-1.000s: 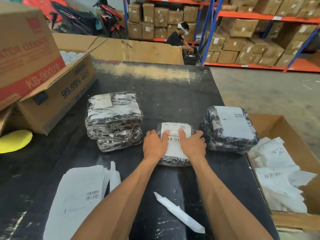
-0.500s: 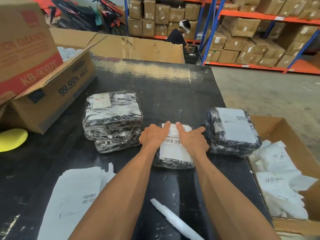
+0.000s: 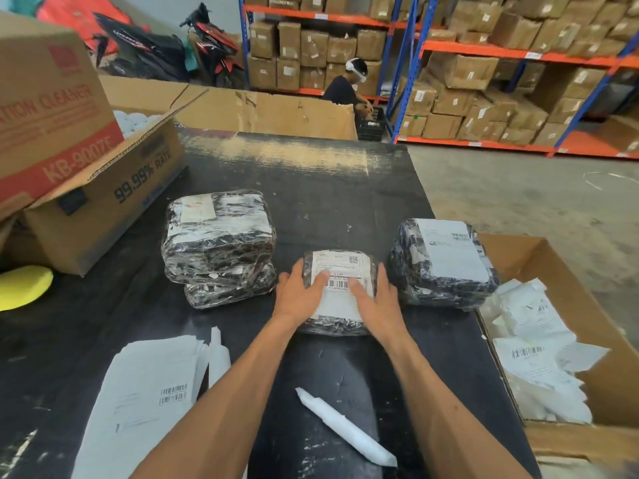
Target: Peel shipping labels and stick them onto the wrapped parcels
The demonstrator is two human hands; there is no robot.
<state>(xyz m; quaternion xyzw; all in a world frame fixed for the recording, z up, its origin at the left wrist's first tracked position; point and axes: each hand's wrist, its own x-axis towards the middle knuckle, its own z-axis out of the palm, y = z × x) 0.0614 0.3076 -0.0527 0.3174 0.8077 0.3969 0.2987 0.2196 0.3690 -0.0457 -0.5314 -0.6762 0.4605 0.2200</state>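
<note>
Parcel in black wrap is seen lying flat at the near middle of the desk, directly ahead of both hands, its long axis running away from the person. A white shipping label is laid on its top face, with a QR code at the far end and a barcode across the middle. The left hand is spread flat and open over the label's left edge, fingers pointed away and slightly inward; the right hand is spread the same way over the right edge. Nothing is gripped by either; both are pressed palm-down on label and wrap. The two hands are placed about equally near, one on each side of the parcel's axis.

The step is judged to be smoothing the label down. A stack of wrapped parcels without a shipping label is found just left, and a labelled stack just right, beside the box of peeled backings. The sheaf of unpeeled labels is kept nearest the left forearm.
</note>
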